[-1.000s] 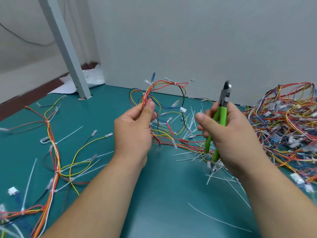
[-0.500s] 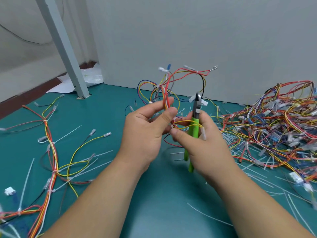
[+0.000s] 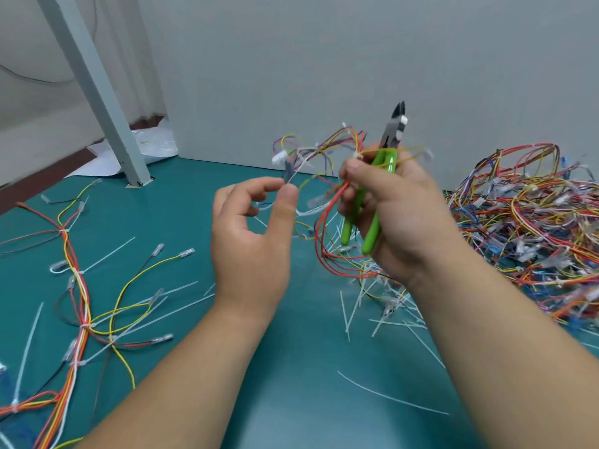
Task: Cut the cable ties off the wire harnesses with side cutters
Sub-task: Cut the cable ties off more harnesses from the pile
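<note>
My right hand (image 3: 405, 215) grips the green-handled side cutters (image 3: 393, 137), jaws pointing up and away. Its thumb also pinches a loose wire harness (image 3: 325, 222) of red, yellow and blue wires against the handles. The harness hangs above the green table. My left hand (image 3: 249, 247) is just left of the harness, with thumb and forefinger pinching a thin white cable tie (image 3: 299, 168) that sticks out of the bundle. This part is blurred.
A big tangle of harnesses (image 3: 534, 215) fills the right of the green table (image 3: 291, 367). Another harness with ties on it (image 3: 81, 286) lies at the left. Cut white ties (image 3: 363, 296) litter the middle. A grey post (image 3: 97, 85) stands at the back left, before a grey wall.
The harness has passed from my left hand to my right, which lifted it with the cutters. My left hand has let go of the bundle, drawn left and now pinches a white tie.
</note>
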### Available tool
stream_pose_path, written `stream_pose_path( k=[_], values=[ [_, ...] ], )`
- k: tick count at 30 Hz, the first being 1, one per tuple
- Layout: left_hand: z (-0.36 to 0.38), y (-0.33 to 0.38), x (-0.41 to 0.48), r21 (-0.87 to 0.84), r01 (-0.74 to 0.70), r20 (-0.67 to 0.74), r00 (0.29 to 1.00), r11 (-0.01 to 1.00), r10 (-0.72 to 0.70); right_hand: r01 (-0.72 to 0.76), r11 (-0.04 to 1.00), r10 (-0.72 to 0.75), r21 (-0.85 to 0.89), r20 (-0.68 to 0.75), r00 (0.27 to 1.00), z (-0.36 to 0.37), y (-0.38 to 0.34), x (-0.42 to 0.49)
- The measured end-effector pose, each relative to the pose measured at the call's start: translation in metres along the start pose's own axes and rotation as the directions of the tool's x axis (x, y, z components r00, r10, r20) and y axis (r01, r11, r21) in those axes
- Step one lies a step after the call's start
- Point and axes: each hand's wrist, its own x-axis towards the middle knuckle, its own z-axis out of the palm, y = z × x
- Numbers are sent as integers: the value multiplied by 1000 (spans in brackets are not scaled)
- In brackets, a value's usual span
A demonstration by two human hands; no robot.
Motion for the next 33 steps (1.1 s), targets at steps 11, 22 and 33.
stream_pose_path(
  k=[11, 22, 33],
  values=[
    [11, -9, -8, -24, 327, 469, 839, 945, -278, -141, 936, 100, 321, 141, 985, 46, -86, 56],
    [10, -6, -7, -57, 385, 560, 776, 921, -290, -139, 859, 122, 492, 67, 990, 42, -99, 78],
    [2, -19, 13, -148, 434, 4, 899, 889, -438, -206, 858, 175, 471, 110, 978, -4, -64, 64]
  ],
)
